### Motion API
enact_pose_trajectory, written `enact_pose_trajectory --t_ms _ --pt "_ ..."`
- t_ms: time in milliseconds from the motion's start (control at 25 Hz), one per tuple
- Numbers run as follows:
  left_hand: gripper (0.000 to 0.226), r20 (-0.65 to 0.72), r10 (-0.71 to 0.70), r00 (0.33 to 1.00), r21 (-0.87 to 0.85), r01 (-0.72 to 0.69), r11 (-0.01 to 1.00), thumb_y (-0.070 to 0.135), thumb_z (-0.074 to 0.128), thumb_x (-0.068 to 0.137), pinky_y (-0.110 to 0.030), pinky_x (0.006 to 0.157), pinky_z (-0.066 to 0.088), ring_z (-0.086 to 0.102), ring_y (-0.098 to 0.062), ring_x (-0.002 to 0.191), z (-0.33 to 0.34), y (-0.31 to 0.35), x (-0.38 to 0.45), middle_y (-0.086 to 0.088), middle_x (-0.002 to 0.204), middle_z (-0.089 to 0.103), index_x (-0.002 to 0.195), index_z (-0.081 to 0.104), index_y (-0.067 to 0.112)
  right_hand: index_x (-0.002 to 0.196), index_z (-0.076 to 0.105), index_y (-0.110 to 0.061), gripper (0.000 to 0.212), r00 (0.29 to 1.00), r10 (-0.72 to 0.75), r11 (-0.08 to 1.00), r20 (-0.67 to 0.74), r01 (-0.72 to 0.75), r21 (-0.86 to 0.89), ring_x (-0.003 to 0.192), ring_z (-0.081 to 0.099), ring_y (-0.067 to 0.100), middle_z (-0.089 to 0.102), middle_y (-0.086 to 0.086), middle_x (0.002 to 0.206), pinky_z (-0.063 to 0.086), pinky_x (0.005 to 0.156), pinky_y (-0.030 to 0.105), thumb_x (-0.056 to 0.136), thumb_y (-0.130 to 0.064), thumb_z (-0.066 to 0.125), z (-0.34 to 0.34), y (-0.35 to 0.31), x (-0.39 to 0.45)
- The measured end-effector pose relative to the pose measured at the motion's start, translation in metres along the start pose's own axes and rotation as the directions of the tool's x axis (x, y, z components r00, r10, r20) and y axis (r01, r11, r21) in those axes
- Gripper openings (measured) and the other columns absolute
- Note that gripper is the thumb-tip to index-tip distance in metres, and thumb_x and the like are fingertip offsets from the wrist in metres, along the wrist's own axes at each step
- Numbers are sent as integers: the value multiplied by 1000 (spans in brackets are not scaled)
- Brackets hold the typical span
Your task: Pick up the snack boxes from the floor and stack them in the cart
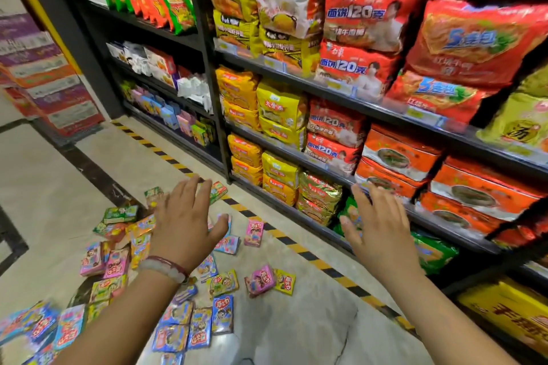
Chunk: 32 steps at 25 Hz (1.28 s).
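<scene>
Both forearms are stretched out, left hand (184,225) and right hand (382,234) spread flat, nothing grasped; snack boxes (204,326) are scattered on the floor (38,187) beneath, beside shelves (350,104) packed with noodle packs (367,13)

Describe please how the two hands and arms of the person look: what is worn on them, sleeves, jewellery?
Both forearms are bare; no sleeve shows in the picture, and no gloves. The left hand has a bracelet round the wrist, made of pale, whitish beads with a section of dark red beads. The right hand wears nothing that shows: no ring, watch or bracelet on the wrist.
</scene>
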<state>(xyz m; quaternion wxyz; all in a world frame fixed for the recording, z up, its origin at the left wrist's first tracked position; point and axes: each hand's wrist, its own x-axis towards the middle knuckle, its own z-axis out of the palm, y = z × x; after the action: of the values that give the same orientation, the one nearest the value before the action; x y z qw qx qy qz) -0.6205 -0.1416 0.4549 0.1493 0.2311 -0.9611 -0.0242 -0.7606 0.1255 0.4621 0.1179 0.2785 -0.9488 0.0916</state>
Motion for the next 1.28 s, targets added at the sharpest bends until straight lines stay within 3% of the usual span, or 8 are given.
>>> enact_pose_trajectory --t_ms 440,640,840,920,1040,1120,1200,1280 --pt "68 28 -102 994 -56 104 993 48 39 79 -52 92 41 48 -39 115 173 -26 43 -24 124 54 125 52 -2 134 48 -8 61 995 41 996 93 -48 72 127 40 39 45 20 138 28 107 54 92 -47 29 187 22 52" --pt "68 68 -127 990 -163 137 977 44 41 80 -41 97 26 47 -37 117 337 -32 15 -27 126 53 128 48 -4 134 44 -11 56 987 -7 996 163 -7 85 125 39 38 46 20 137 33 102 56 91 -44 32 355 49 23" --pt "72 229 -110 967 -204 158 966 46 40 79 -47 96 40 51 -41 116 543 -49 -41 -28 126 53 127 49 -6 137 40 -11 56 962 -62 990 267 24 141 126 37 37 45 21 139 23 105 45 92 -44 33 562 71 -33" --pt "75 338 -106 935 -239 195 951 47 39 77 -45 99 39 52 -42 117 623 -59 -60 -28 127 53 127 49 -8 137 40 -10 59 942 -133 978 309 75 193 125 37 33 47 21 137 30 104 44 90 -45 36 642 78 -46" --pt "75 475 15 880 -214 99 972 47 43 74 -47 92 46 59 -45 107 732 -72 -74 -30 119 58 121 54 -10 131 50 -1 65 841 -253 959 479 154 236 116 53 37 56 23 128 47 91 49 80 -38 61 752 83 -52" --pt "92 542 93 836 -237 46 970 59 41 65 -50 96 43 56 -45 113 784 -76 -71 -29 125 55 128 49 -8 132 49 3 77 746 -293 952 598 172 253 112 57 41 55 25 129 45 92 51 69 -38 69 805 80 -50" --pt "108 623 161 766 -315 57 947 71 38 56 -34 105 34 46 -33 127 810 -72 -64 -17 138 48 139 38 2 145 30 -4 86 688 -323 945 650 204 254 130 43 33 38 17 146 32 107 38 78 -46 65 831 77 -50" --pt "106 695 185 694 -406 168 898 72 44 54 -26 102 37 50 -24 122 820 -71 -61 -5 133 51 139 39 10 150 12 -14 91 613 -299 954 732 181 239 136 32 24 26 7 153 27 107 29 83 -50 62 840 76 -47"
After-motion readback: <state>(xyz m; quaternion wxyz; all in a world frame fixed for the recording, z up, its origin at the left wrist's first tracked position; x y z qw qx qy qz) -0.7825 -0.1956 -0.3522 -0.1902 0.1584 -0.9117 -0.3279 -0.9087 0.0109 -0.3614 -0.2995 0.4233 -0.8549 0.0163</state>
